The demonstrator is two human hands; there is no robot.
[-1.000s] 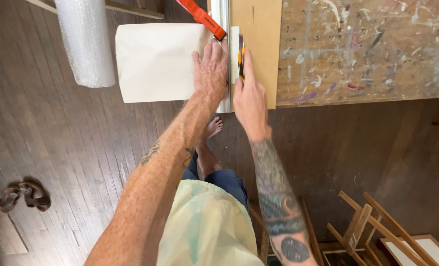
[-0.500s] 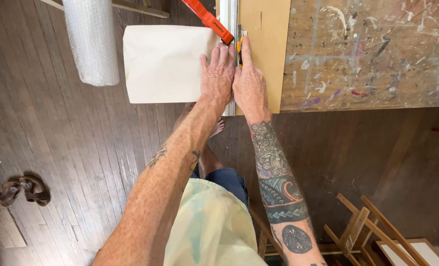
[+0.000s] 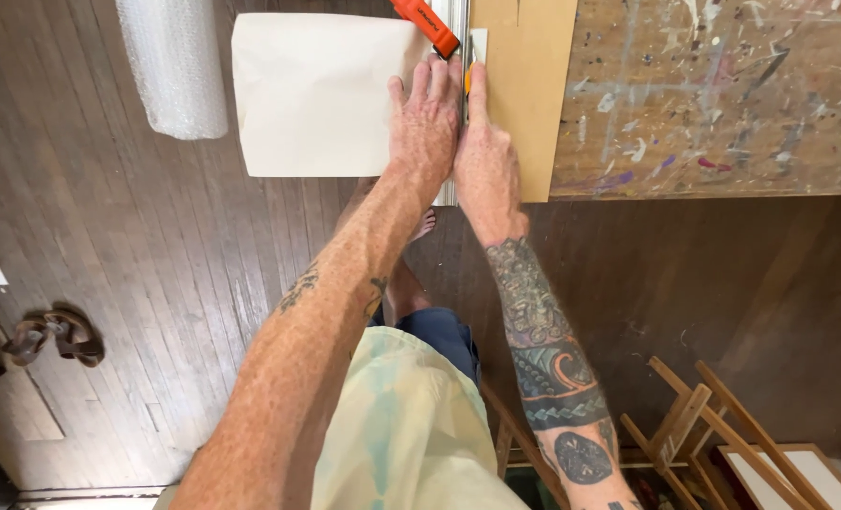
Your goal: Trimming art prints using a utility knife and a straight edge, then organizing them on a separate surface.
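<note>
- Cream paper lay flat over the surface's edge, most of it hanging past the paint-spattered surface, pinned under a metal ruler; with so much unsupported, it could have sagged and pulled off the cutting line.
- Left hand was spread flat, palm down, on the paper beside the ruler, gripping nothing; its fingertips sat just beside the blade's path and could have been nicked had the knife jumped.
- Right hand was closed round a small knife, forefinger stretched along it, touching the left hand; uneven pressure might have let the blade wander.
- Orange clamp held the ruler's far end only, so the near end might have pivoted.
- Brown board beneath might have been scored too.
- Bare feet below the edge risked a dropped knife.
</note>
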